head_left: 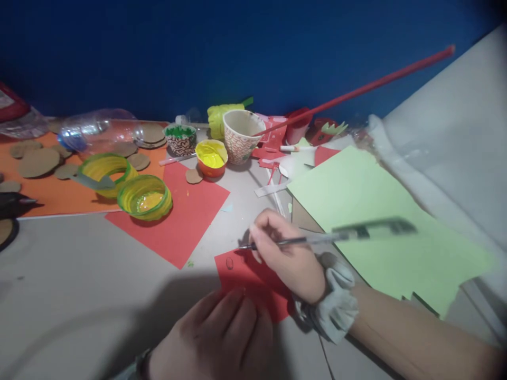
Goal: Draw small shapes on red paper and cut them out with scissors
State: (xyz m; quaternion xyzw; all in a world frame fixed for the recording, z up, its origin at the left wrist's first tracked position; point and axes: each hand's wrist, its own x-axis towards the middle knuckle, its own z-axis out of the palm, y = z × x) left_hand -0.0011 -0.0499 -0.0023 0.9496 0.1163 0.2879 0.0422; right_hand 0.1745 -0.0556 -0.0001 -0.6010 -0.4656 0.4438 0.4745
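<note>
My right hand (291, 253) is closed around a pen (317, 238). The pen's tip is at the top edge of a small red paper piece (263, 282), and its far end is blurred. A small oval outline is drawn near that paper's upper left corner. At the bottom, my left hand (217, 335) is curled over the lower left part of the same paper, its fingers bent close together and the fingertips hidden. A grey scrunchie (336, 303) is around my right wrist.
Pale green paper (380, 211) lies right of my hand. Behind are a patterned cup (240, 145) with a long red stick (368, 84), and yellow (212, 166) and green (180, 140) paint cups. Yellow-green rings (144, 203), red paper (190, 232), cardboard discs (39, 161) and a plastic bottle (103, 129) occupy the left.
</note>
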